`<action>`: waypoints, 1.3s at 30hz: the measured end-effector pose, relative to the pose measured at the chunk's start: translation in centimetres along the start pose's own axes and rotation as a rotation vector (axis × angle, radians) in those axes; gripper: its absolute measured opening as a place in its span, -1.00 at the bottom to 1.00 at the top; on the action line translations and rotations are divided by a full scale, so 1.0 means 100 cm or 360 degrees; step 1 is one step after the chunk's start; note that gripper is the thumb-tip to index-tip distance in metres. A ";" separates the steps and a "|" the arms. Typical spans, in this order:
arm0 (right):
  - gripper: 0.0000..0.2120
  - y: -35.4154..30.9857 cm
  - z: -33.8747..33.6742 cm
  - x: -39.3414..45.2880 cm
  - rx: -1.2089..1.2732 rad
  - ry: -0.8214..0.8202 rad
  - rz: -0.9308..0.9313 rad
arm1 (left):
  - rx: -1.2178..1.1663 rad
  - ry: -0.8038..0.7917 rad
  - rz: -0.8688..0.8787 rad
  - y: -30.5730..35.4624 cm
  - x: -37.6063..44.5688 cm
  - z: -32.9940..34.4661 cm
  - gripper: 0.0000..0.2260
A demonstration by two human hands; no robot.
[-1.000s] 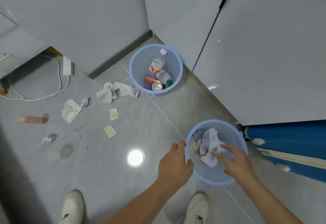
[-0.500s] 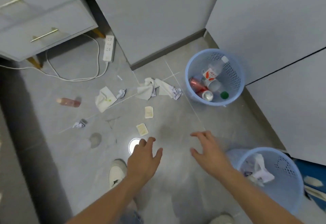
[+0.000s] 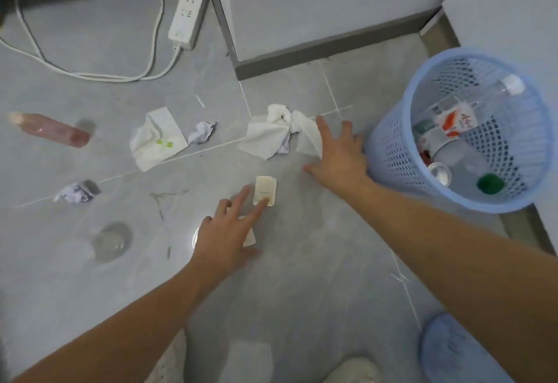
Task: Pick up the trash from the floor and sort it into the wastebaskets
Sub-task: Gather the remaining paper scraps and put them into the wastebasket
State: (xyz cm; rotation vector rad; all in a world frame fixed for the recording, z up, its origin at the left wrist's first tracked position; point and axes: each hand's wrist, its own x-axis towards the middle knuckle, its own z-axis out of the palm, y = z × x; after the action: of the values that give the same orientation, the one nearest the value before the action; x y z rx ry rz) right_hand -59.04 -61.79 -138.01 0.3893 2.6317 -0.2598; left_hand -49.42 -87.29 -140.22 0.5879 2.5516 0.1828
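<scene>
My left hand [image 3: 229, 231] is spread open low over the grey floor, one fingertip touching a small cream packet [image 3: 265, 190]; a second cream packet [image 3: 249, 238] lies mostly hidden under that hand. My right hand [image 3: 338, 153] is open beside the white crumpled tissues [image 3: 271, 133], its fingers over their right edge. A blue mesh wastebasket [image 3: 389, 147] at the right holds bottles and a can. Only the rim of a second blue wastebasket [image 3: 444, 349] shows at the bottom right.
More litter lies to the left: a folded white tissue [image 3: 157, 138], two crumpled purple paper balls [image 3: 201, 132] [image 3: 74, 193], a pink bottle [image 3: 49, 129] and a clear lid [image 3: 111, 241]. A white power strip [image 3: 187, 14] with cable sits at the back. My shoes [image 3: 353, 370] are below.
The view has dropped closer to the floor and shifted left. Both hands have left the paper wastebasket and reached forward and down to the litter, the left onto the cream packets, the right to the tissues.
</scene>
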 end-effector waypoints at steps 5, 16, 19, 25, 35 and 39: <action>-0.06 0.010 0.016 0.043 -0.0314 -0.0063 -0.0099 | 0.0091 -0.0077 0.0315 -0.029 0.043 0.004 0.01; -0.87 0.024 0.063 0.020 0.0384 0.0333 -0.0186 | -0.0106 0.0129 0.0665 -0.026 0.046 0.022 -0.60; -0.94 0.027 0.065 -0.015 0.0636 0.0291 -0.0034 | -0.0257 0.0122 0.0565 -0.020 0.029 0.019 -0.62; -0.88 0.041 0.024 -0.172 0.1261 0.0271 0.0187 | -0.0713 0.0190 0.0405 0.064 -0.047 -0.056 -0.73; -0.86 0.197 -0.089 -0.416 0.1548 0.0651 0.1171 | -0.1117 -0.0146 0.0726 0.318 -0.148 -0.141 -0.74; -0.70 0.255 -0.090 -0.440 0.1569 0.0532 0.1397 | -0.0902 -0.0347 0.0759 0.386 -0.140 -0.115 -0.65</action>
State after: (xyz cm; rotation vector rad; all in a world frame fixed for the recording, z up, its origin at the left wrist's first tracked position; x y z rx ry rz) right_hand -17.24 -45.53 -112.39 1.9369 2.1263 -1.2325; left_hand -30.07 -59.01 -114.88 0.9084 1.9768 0.9149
